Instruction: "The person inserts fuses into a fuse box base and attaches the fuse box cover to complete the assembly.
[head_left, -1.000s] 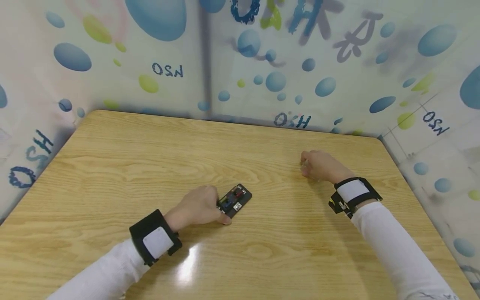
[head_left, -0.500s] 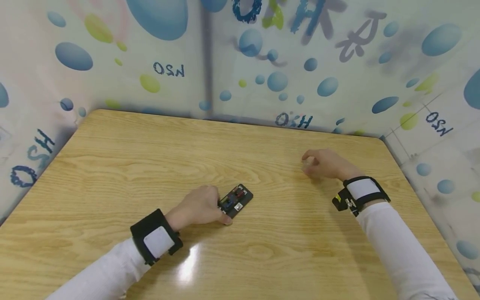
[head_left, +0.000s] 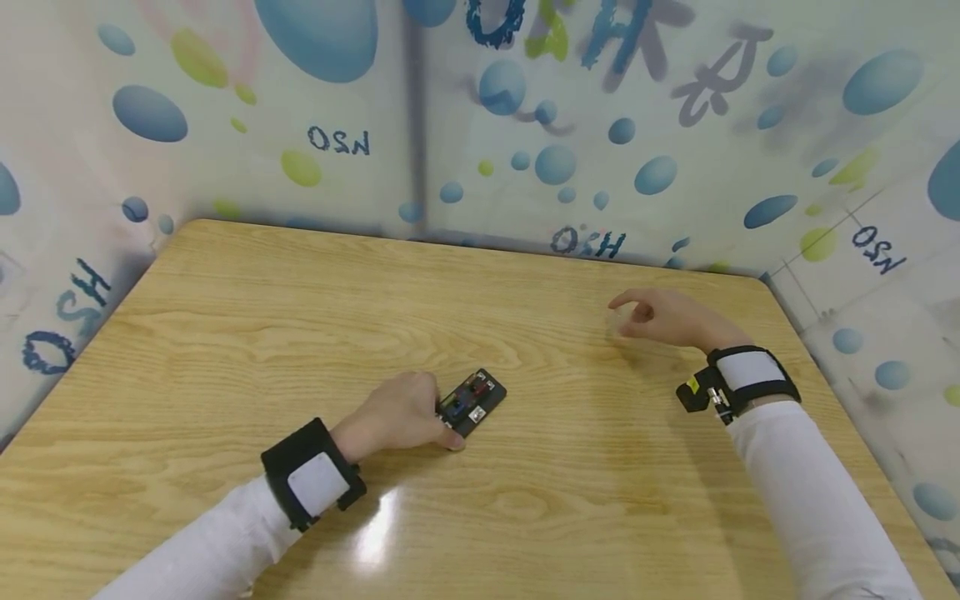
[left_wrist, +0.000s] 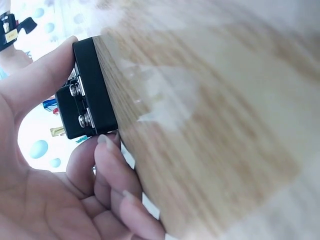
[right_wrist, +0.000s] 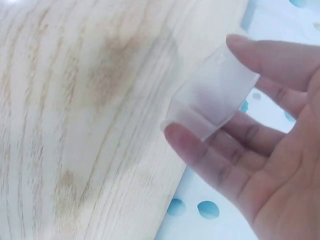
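Note:
A black rectangular block (head_left: 480,402) with red and blue parts and a white square mark lies at the middle of the table. My left hand (head_left: 393,412) grips its near end between thumb and fingers. Metal screws show on the end face of the block (left_wrist: 97,85) in the left wrist view. Farther right and back, my right hand (head_left: 675,319) holds a small see-through plastic piece, box-like or a cover. In the right wrist view this plastic piece (right_wrist: 210,92) spans from the thumb to the index fingertip, the other fingers curled behind it.
The wooden table (head_left: 525,517) ends at a back edge against a wall (head_left: 465,125) printed with blue and green drops and letters. More printed wall stands at both sides. A bright glare lies by the left forearm.
My right hand has turned and shifted slightly right and back, its thumb and index finger spreading wider round the plastic piece. The left hand and the black block stay put.

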